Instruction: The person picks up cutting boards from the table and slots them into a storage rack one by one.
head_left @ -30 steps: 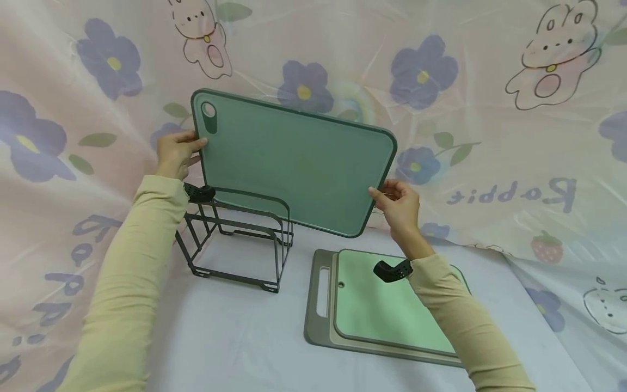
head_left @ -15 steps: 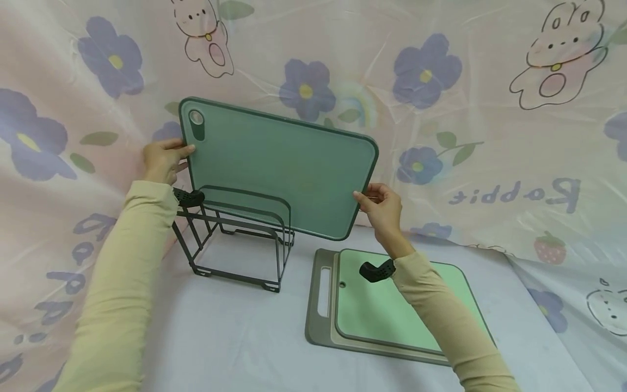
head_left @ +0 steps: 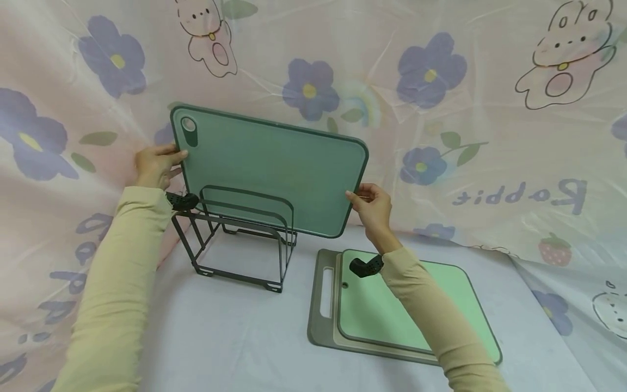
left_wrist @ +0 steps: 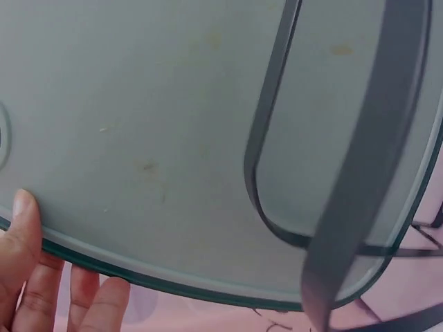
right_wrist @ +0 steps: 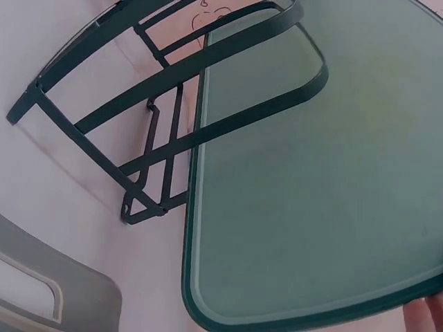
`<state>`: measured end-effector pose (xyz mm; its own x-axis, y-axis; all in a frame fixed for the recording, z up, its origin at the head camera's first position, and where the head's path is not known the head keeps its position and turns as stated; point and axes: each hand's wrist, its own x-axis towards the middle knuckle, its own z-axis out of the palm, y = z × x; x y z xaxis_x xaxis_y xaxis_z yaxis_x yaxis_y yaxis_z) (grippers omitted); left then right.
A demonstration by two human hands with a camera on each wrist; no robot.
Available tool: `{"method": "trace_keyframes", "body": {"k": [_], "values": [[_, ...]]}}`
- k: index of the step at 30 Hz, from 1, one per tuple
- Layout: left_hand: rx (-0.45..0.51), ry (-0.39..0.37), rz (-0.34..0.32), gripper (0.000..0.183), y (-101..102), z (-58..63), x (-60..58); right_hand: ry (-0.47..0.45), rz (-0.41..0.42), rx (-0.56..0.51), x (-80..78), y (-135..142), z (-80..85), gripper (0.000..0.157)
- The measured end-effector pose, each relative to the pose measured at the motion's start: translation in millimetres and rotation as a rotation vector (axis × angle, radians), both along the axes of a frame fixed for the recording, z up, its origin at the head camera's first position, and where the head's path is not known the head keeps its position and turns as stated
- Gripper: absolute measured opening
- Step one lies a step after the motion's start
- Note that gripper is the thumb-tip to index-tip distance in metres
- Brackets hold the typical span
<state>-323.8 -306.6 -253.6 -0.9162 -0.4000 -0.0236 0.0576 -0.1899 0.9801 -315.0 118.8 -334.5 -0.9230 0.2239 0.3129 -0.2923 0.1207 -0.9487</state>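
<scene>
A dark green cutting board [head_left: 274, 169] is held up on its long side, tilted down to the right, behind the front bars of a black wire rack [head_left: 240, 280]. My left hand [head_left: 155, 166] pinches its left edge just below the hanging hole, thumb on the near face. At the right edge, my right hand [head_left: 373, 209] grips the board between thumb and fingers. In the left wrist view the rack's bars [left_wrist: 367, 159] cross in front of the board's face. The right wrist view shows the board's lower corner beyond the rack [right_wrist: 145, 138], with fingertips [right_wrist: 419, 315] at its edge.
A light green cutting board [head_left: 387, 310] lies on a larger grey-brown board [head_left: 315, 326] with a slot handle, right of the rack. My right forearm passes above them. A patterned cloth [head_left: 480, 163] hangs behind the white table surface [head_left: 220, 337].
Both hands have carried the dark green board left and slightly down, so more of it now sits behind the rack's bars. The grip of each hand looks the same.
</scene>
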Motion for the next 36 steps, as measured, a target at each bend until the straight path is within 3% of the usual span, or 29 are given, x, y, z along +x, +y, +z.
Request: {"method": "trace_keyframes", "body": {"k": [6,12,18,26,28,33,36], "values": [[-0.042,-0.006,0.001,0.056,-7.8,-3.4,5.7,-0.011,0.013,0.004,-5.8,-8.8,-7.0,0.023],[-0.002,-0.028,-0.032,0.019,-11.7,-6.2,10.3,0.027,0.003,0.069,-11.0,-8.5,-11.7,0.024],[0.004,-0.067,-0.079,0.062,-15.5,-6.5,13.0,0.046,0.002,0.116,-17.2,-9.9,-14.8,0.025],[-0.056,-0.091,-0.087,0.066,-21.3,-9.9,15.5,0.041,-0.011,0.140,-27.5,-13.8,-15.9,0.025],[-0.071,-0.092,-0.097,0.062,-21.0,-9.8,16.3,0.037,-0.021,0.149,-29.8,-13.6,-15.3,0.025],[-0.100,-0.113,-0.091,0.027,-21.7,-11.6,17.2,0.036,-0.057,0.184,-35.8,-14.7,-13.4,0.025],[-0.116,-0.104,-0.101,0.017,-23.6,-15.2,19.4,0.028,-0.063,0.182,-40.7,-15.9,-14.4,0.025]]}}
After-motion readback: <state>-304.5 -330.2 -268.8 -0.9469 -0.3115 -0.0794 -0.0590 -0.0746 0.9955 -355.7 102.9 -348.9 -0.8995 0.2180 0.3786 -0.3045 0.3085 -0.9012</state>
